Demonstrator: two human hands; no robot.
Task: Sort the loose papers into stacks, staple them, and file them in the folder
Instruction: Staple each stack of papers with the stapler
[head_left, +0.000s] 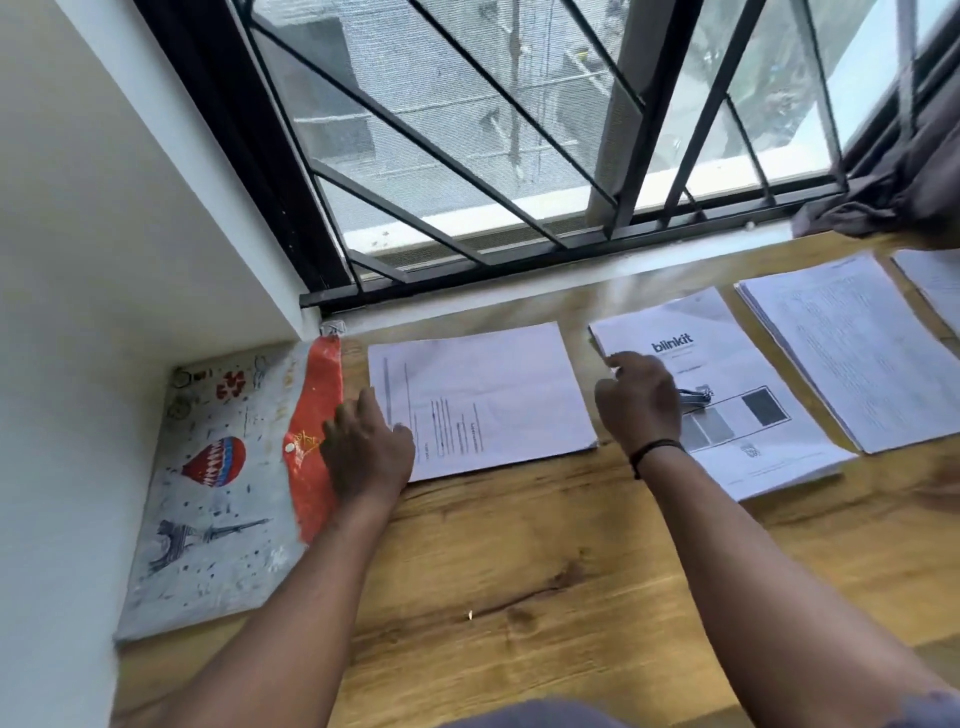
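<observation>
Several paper stacks lie in a row on the wooden table (519, 571). My left hand (363, 447) rests flat on the near left corner of the leftmost stack (493, 395), with its heel over the folder's red flap. My right hand (641, 400) hovers over the stack printed "blinkit" (727, 364), index finger pointing at its upper left. Under that hand a small dark stapler (696, 397) pokes out; whether the hand grips it is unclear. The folder (223, 483), grey with a balloon and tower print, lies closed at the far left. Further text stacks lie to the right (841, 353).
A barred window (519, 156) runs along the table's far edge. A white wall (78, 260) closes off the left side behind the folder. A grey curtain (904, 197) bunches at the back right corner, above a partly visible paper stack (935, 286).
</observation>
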